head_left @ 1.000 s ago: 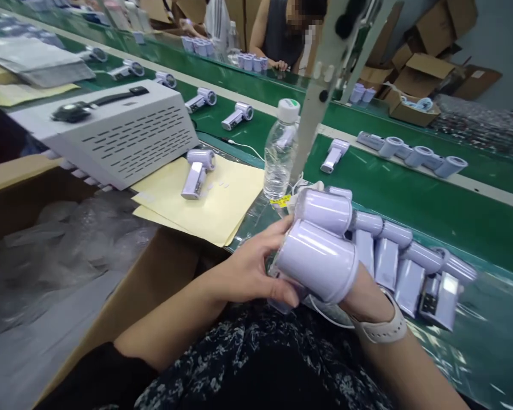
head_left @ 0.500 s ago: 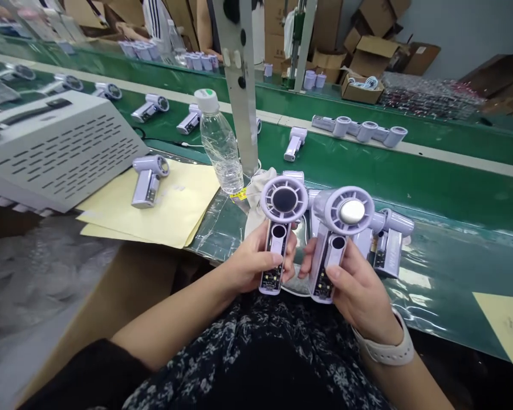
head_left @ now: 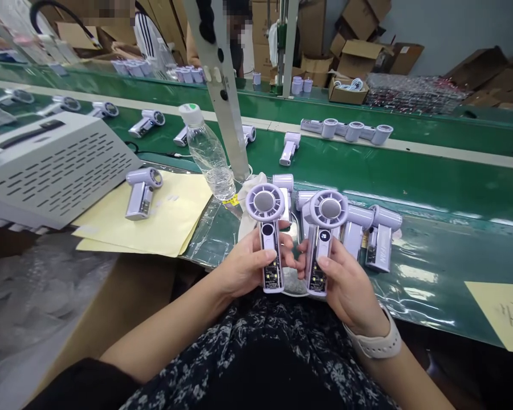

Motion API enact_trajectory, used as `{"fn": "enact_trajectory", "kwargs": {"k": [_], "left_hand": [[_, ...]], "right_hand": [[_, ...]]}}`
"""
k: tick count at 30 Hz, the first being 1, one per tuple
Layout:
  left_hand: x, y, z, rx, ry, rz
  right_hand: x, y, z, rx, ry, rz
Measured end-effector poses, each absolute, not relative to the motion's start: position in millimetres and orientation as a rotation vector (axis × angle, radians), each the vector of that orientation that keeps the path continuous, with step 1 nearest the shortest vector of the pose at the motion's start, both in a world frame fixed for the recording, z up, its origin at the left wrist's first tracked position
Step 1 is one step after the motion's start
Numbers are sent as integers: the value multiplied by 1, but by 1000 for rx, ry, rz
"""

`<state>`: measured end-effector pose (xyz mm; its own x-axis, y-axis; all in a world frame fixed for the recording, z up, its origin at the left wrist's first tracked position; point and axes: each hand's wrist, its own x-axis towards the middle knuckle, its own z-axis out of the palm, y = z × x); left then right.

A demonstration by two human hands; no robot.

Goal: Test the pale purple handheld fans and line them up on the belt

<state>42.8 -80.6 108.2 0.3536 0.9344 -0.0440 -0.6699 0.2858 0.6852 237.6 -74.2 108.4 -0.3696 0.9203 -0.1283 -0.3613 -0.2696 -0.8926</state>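
Note:
My left hand (head_left: pixel 243 265) grips the handle of a lilac handheld fan (head_left: pixel 265 228), held upright with its round grille toward me. Beside it, my right hand (head_left: pixel 346 282) holds a second lilac fan (head_left: pixel 325 228) the same way; its small round display shows lit digits. The thumbs rest on the fronts of the handles. Just behind the two fans, a short row of the same fans (head_left: pixel 370 233) lies on clear plastic film at the bench edge.
A water bottle (head_left: pixel 207 151) leans by a grey metal post (head_left: pixel 222 85). One fan (head_left: pixel 141 191) lies on yellow paper (head_left: pixel 154 219) next to a white vented box (head_left: pixel 47 162). More fans ride the green conveyor (head_left: pixel 431 171). People work across it. A cardboard box (head_left: pixel 123 296) sits at lower left.
The two fans went from lying sideways in my hands to upright facing me, then dropped slightly. The right fan's display now shows digits. The view swung right.

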Motion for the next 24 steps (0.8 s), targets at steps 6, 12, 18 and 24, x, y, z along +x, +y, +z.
{"fn": "enact_trajectory", "kwargs": {"k": [6, 12, 18, 24], "left_hand": [[41, -85, 111, 771, 469, 1103], [40, -82, 103, 797, 521, 1129], [41, -77, 98, 771, 655, 1182], [39, -78, 94, 752, 670, 1209]], "right_hand": [[239, -74, 105, -768, -1087, 1834], [240, -75, 109, -872, -1106, 1781], [237, -76, 105, -914, -1119, 1779], [236, -79, 98, -919, -1030, 1773]]}}
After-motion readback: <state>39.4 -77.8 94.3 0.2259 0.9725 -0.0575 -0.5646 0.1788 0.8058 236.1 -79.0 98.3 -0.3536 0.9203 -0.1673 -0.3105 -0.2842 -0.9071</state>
